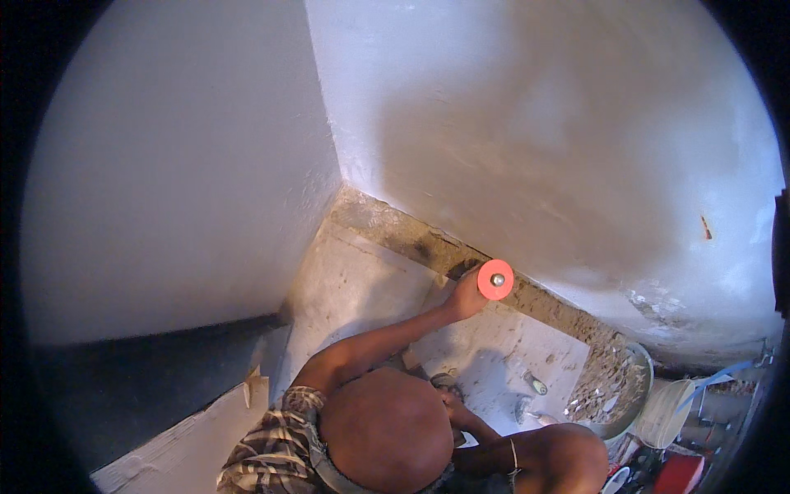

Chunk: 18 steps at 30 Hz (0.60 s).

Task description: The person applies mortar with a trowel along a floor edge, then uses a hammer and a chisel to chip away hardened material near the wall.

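Out in front, near the foot of the wall, my left hand [467, 298] is closed round a chisel with a round red hand guard [484, 290]. The metal striking end of the chisel [497, 280] faces up, and its blade is hidden below. Under it runs a rough strip of bare mortar [555, 310] along the wall base. Lower down, between my bent knees, my right hand [458, 412] is curled beside a grey, rounded, metal-looking thing [445, 382]. My left knee hides most of that thing, and its kind does not show.
A pale board [362, 276] covers the floor. On it lies a small green-handled tool [536, 384]. Rubble [609, 380] fills the area by a greenish basin [646, 387]. Farther right stand a cream tub [665, 412] and a red box [681, 473]. A dark slab [156, 395] edges the left.
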### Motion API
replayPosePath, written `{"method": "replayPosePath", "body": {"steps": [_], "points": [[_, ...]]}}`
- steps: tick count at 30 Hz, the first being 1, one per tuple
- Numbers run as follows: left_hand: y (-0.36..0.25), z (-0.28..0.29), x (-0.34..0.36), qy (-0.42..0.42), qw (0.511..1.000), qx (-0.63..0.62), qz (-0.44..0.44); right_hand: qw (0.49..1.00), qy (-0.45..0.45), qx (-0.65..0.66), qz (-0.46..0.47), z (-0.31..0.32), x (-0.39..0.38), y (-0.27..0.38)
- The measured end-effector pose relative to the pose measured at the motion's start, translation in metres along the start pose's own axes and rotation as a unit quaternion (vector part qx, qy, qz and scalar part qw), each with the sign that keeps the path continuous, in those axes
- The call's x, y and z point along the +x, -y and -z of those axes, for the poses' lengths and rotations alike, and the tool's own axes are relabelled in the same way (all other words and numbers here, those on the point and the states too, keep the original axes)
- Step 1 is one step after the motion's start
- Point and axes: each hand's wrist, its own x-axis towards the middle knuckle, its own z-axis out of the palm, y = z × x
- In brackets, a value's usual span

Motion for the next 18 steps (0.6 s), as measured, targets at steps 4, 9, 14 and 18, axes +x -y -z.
{"method": "replayPosePath", "body": {"steps": [4,9,14,18], "points": [[-0.022,0.048,0.004,-0.017,0.965,0.172,-0.197,0.999,-0.009,0.031,-0.008,0.000,-0.003,0.007],[-0.002,0.085,0.010,-0.089,0.976,0.173,-0.098,1.000,0.011,0.022,0.011,-0.004,0.001,0.023],[-0.038,0.052,0.013,-0.051,0.993,-0.083,0.068,0.999,-0.002,-0.024,0.029,0.005,-0.002,0.030],[-0.027,0.056,0.010,-0.050,0.986,0.092,-0.131,0.989,0.004,0.021,-0.147,0.002,-0.006,0.070]]}}
